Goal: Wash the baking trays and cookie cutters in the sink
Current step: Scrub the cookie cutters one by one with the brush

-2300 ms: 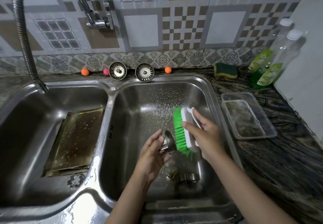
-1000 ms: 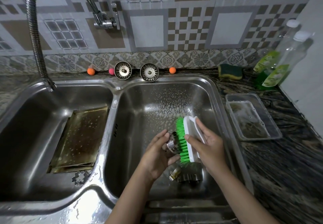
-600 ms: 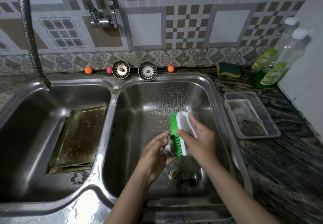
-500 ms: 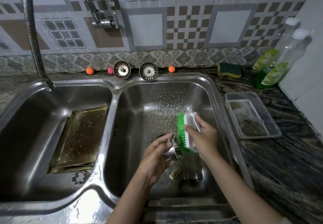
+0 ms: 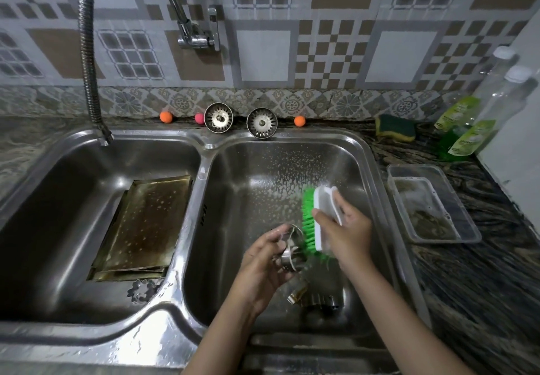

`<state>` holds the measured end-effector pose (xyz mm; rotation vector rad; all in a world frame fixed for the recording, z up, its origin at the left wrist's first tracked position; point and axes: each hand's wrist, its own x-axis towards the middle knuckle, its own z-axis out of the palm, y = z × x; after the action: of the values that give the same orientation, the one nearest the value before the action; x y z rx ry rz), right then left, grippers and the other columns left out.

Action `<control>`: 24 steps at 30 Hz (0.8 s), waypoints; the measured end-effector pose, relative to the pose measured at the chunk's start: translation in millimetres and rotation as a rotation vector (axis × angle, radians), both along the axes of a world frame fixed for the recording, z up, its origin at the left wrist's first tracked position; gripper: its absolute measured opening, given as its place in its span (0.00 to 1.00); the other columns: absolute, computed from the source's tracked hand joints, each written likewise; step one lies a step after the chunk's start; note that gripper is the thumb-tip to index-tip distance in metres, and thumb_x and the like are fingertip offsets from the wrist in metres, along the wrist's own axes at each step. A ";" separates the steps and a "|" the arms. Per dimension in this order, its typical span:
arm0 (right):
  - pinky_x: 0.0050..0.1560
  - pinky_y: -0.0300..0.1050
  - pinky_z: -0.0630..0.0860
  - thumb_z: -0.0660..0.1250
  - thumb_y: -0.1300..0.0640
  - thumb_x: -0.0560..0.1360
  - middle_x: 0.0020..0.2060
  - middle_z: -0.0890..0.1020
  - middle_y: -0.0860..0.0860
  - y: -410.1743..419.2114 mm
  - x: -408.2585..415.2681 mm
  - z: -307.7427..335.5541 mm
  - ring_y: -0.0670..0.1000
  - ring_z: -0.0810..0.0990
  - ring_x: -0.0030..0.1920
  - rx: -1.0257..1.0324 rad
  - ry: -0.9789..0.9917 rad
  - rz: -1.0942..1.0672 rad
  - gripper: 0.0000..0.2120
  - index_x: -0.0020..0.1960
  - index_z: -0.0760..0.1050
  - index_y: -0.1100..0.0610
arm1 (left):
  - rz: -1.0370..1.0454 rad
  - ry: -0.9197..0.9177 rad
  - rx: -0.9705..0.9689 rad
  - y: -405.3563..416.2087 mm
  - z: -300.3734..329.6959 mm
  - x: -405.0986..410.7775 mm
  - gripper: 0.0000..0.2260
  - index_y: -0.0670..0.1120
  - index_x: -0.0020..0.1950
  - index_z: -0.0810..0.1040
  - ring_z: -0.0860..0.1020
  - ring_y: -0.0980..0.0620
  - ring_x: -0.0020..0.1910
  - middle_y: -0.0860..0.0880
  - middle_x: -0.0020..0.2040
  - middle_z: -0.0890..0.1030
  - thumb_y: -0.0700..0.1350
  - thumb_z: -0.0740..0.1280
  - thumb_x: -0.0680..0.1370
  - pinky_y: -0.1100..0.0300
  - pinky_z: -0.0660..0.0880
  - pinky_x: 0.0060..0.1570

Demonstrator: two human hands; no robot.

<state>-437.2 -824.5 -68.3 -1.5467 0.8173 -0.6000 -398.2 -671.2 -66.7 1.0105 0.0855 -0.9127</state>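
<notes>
Over the right sink basin (image 5: pixel 359 152), my left hand (image 5: pixel 263 266) grips a round metal cookie cutter (image 5: pixel 292 250). My right hand (image 5: pixel 344 231) holds a white scrub brush with green bristles (image 5: pixel 317 216), and the bristles press against the cutter. More metal cutters (image 5: pixel 314 298) lie on the basin floor below my hands. Stacked brown baking trays (image 5: pixel 146 225) rest tilted in the left basin (image 5: pixel 58 199), with a flower-shaped cutter (image 5: pixel 143 290) at their front corner.
Two drain strainers (image 5: pixel 218 118) and small coloured balls (image 5: pixel 166 116) stand on the back ledge. A flexible hose (image 5: pixel 89 53) hangs over the left basin, a wall tap (image 5: pixel 195 32) above. On the right counter are a clear plastic container (image 5: pixel 432 205), a sponge (image 5: pixel 396 127) and soap bottles (image 5: pixel 473 135).
The brush has stroked back and forth along the cutter, ending slightly farther from me. My left hand has turned the cutter a little. Nothing else has moved.
</notes>
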 end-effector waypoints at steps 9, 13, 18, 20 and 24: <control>0.51 0.23 0.71 0.76 0.63 0.68 0.63 0.75 0.45 13.9 -20.7 -22.9 0.40 0.74 0.62 0.016 0.013 0.108 0.31 0.69 0.71 0.57 | 0.270 -0.350 0.447 139.1 44.8 75.0 0.15 0.49 0.59 0.78 0.81 0.48 0.42 0.45 0.50 0.82 0.38 0.67 0.74 0.54 0.79 0.40; 0.47 0.21 0.70 0.76 0.64 0.67 0.63 0.76 0.45 19.9 -25.8 -34.3 0.36 0.75 0.58 0.069 0.050 0.130 0.31 0.68 0.72 0.57 | 0.203 -0.352 0.940 193.7 17.4 107.9 0.17 0.48 0.60 0.75 0.79 0.47 0.38 0.44 0.46 0.80 0.40 0.72 0.73 0.57 0.76 0.35; 0.51 0.37 0.78 0.77 0.61 0.67 0.60 0.78 0.46 33.4 -27.6 -37.0 0.45 0.77 0.57 0.057 0.107 0.130 0.31 0.67 0.73 0.52 | -0.127 -0.274 1.226 213.9 -31.5 129.6 0.18 0.41 0.51 0.78 0.79 0.46 0.32 0.40 0.37 0.82 0.40 0.77 0.63 0.57 0.74 0.31; 0.58 0.51 0.77 0.77 0.61 0.67 0.59 0.79 0.46 37.1 -26.9 -35.0 0.46 0.77 0.57 0.056 0.120 0.126 0.31 0.67 0.73 0.52 | -0.156 -0.290 1.285 211.2 -41.1 131.9 0.17 0.37 0.48 0.79 0.78 0.46 0.31 0.40 0.35 0.80 0.39 0.77 0.63 0.58 0.74 0.29; 0.57 0.45 0.77 0.77 0.61 0.67 0.60 0.79 0.45 36.1 -27.7 -35.4 0.37 0.76 0.51 0.060 0.122 0.131 0.31 0.67 0.73 0.52 | -0.211 -0.248 1.291 209.4 -44.3 133.0 0.22 0.36 0.53 0.77 0.79 0.45 0.33 0.38 0.41 0.81 0.42 0.78 0.63 0.57 0.76 0.27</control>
<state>-464.9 -788.4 -103.7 -1.5803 0.8109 -0.3852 -265.2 -461.8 -111.0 2.3544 0.3960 -0.8799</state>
